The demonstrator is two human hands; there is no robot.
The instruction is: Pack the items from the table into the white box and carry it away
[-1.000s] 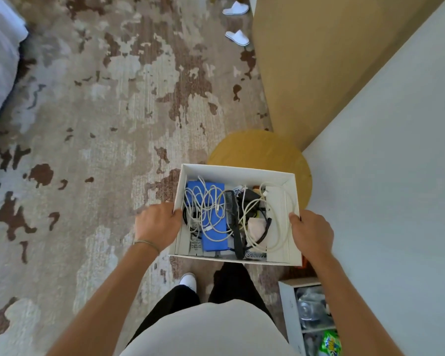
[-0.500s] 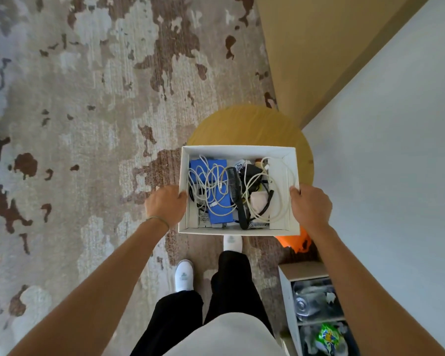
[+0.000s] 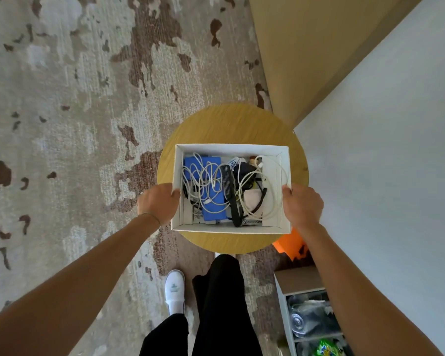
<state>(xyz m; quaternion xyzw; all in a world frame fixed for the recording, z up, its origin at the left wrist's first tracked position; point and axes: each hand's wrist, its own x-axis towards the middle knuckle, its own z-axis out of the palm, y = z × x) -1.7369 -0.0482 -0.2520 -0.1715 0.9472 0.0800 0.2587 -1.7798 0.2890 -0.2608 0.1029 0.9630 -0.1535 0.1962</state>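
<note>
Closest to me are my black trousers (image 3: 224, 304) and one white slipper (image 3: 174, 291) planted on the patterned carpet (image 3: 62, 124). Low on my right stands a small white shelf unit (image 3: 288, 317) with shiny wrapped things inside that I cannot make out, and just beyond it something orange (image 3: 289, 242) shows beside my right forearm.

My arms reach forward. My left hand (image 3: 158, 204) is clamped on the left wall of the white box (image 3: 229, 147), thumb hooked over the rim and fingers down the outside. My right hand (image 3: 302, 204) grips the right wall the same way, thumb on the rim. A thin bracelet (image 3: 152, 217) sits at my left wrist.

The box is open at the top and lies over the round wooden table (image 3: 231, 119); whether its bottom touches the tabletop I cannot tell. Inside, a blue flat case (image 3: 213, 201) fills the left half, with white cables (image 3: 206, 181) looped loosely across it. A black comb (image 3: 229, 191) runs lengthwise down the middle. To its right are a pale pinkish item (image 3: 252, 199), dark pieces and more white cable curving along the right wall.

Beyond the table, a tan wooden panel (image 3: 306, 47) rises at the far right, meeting a pale grey wall (image 3: 383, 150) that runs back along my right side.
</note>
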